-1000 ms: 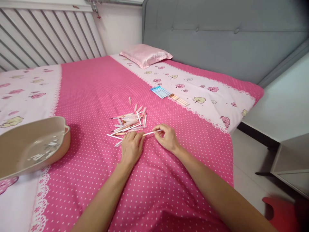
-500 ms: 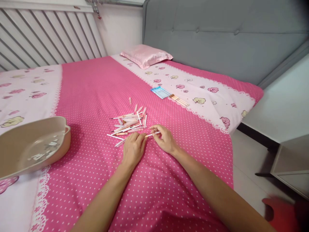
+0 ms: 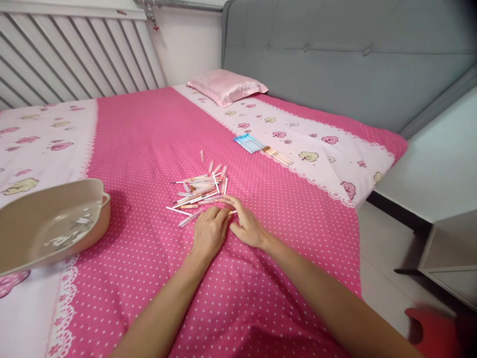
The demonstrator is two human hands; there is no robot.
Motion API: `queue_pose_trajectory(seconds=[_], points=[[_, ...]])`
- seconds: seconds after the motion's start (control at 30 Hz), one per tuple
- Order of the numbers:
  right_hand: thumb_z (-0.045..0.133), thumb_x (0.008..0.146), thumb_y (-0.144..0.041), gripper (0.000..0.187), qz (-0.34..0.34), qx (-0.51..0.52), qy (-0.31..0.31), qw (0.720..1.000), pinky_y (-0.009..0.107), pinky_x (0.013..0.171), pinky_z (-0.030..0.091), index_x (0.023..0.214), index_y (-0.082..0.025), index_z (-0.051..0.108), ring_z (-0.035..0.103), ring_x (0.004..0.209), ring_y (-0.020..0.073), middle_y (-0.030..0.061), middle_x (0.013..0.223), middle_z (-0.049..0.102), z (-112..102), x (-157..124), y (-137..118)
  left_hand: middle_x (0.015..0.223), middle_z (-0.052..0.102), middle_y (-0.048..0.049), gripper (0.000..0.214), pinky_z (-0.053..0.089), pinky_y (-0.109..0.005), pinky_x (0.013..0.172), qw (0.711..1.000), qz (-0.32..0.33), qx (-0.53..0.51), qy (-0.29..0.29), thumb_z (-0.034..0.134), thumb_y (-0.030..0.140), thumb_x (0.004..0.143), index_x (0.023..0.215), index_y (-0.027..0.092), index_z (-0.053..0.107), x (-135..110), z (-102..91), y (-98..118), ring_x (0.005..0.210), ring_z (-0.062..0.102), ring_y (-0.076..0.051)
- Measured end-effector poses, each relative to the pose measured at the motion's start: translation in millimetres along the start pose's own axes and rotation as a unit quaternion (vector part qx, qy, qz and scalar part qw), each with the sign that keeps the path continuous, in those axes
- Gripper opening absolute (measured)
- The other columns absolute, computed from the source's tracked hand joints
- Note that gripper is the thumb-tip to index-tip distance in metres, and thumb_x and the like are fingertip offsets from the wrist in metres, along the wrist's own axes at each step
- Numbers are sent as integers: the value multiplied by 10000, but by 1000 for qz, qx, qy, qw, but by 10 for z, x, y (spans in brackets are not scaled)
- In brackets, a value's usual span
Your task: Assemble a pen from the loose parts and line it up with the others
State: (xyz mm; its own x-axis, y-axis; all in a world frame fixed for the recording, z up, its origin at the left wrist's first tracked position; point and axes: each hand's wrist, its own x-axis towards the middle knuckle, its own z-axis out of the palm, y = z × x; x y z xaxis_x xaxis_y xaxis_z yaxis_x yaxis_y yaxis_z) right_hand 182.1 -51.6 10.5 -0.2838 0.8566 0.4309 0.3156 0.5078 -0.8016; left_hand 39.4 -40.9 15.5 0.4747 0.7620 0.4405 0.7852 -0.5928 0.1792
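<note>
Both my left hand (image 3: 210, 232) and right hand (image 3: 246, 226) pinch one thin white plastic pen (image 3: 233, 213), fingers (image 3: 234, 203) closed on it, pen lying crosswise, just nearside of the loose pink pen pile (image 3: 201, 191).

both forearms stretched forward, converging; left hand (image 3: 208, 233) palm down, fingers curled; right hand (image 3: 248, 227) touching it.

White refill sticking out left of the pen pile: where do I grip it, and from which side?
Pinch the white refill from above, crosswise, near its free left end: it lies flat on the bedsheet, and other pens crowd its right end.
</note>
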Motion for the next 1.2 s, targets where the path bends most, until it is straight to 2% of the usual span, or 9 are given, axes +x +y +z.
queue_pose_trajectory(seconds=[0.17, 0.33, 0.47, 0.53, 0.63, 0.7, 0.8, 1.0, 1.2], points=[[419, 641, -16, 793, -6, -2, 13, 1000, 445, 1058, 344, 1381, -209, 211, 389, 1260, 227, 93, 1392, 365, 33, -5, -30, 746, 573, -51, 294, 376, -268, 598, 1000, -6, -11, -12, 377, 317, 916, 1001, 184, 625, -2, -3, 20, 675, 524, -168], [468, 646, -48, 867, 0, 1, 67, 998, 426, 959, 447, 1414, -251, 120, 455, 1191, 251, 97, 1452, 237, 22, -5, -16, 743, 569, -47, 290, 394, -268, 613, 999, -27, -20, -5, 379, 321, 915, 992, 182, 621, -10, -2, 8, 678, 534, -168], [493, 668, -75, 861, 29, 16, 94, 995, 411, 940, 457, 1417, -245, 104, 485, 1157, 238, 109, 1465, 206, 3, -6, 30, 807, 595, -51, 275, 413, -266, 641, 998, -42, -47, 3, 380, 317, 917, 1004, 185, 604, -22, 9, -6, 716, 558, -168], [502, 679, -84, 830, 42, 26, 101, 994, 404, 964, 439, 1412, -228, 139, 484, 1162, 227, 111, 1454, 243, -4, -4, 51, 827, 603, -51, 267, 417, -264, 650, 997, -48, -55, 9, 382, 313, 918, 1010, 185, 597, -23, 11, -8, 725, 565, -165], [493, 727, -106, 697, 53, 27, 104, 993, 388, 978, 428, 1377, -209, 264, 493, 1158, 204, 104, 1371, 402, -16, 4, 58, 814, 608, -51, 263, 417, -265, 640, 997, -60, -48, 13, 390, 319, 915, 1003, 181, 596, -20, 6, -5, 704, 568, -167], [477, 772, -130, 572, 56, 7, 96, 994, 385, 982, 422, 1329, -206, 373, 510, 1142, 196, 88, 1285, 509, -27, 11, 42, 813, 614, -53, 264, 419, -269, 631, 996, -69, -47, 13, 391, 319, 913, 1000, 178, 596, -17, 0, -1, 695, 573, -171], [459, 823, -174, 449, 53, -39, 67, 996, 397, 999, 397, 1270, -215, 479, 518, 1138, 203, 70, 1235, 565, -43, 19, 3, 821, 628, -66, 270, 424, -280, 623, 995, -81, -55, 15, 385, 306, 911, 1005, 169, 597, -20, -6, 1, 697, 586, -183], [424, 878, -254, 449, 57, -46, 30, 997, 395, 977, 412, 1326, -228, 435, 535, 1115, 210, 63, 1215, 578, -62, 19, -20, 863, 669, -90, 268, 451, -310, 672, 991, -90, -97, 21, 404, 279, 894, 1025, 158, 603, -32, 20, -14, 764, 622, -212], [471, 867, -279, 553, 71, 39, 12, 997, 325, 850, 509, 1394, -267, 305, 604, 979, 167, 52, 1199, 580, -33, 9, -25, 953, 687, -86, 270, 471, -308, 699, 974, -112, -192, 34, 431, 257, 867, 1058, 170, 601, -41, 49, -29, 815, 640, -210]])
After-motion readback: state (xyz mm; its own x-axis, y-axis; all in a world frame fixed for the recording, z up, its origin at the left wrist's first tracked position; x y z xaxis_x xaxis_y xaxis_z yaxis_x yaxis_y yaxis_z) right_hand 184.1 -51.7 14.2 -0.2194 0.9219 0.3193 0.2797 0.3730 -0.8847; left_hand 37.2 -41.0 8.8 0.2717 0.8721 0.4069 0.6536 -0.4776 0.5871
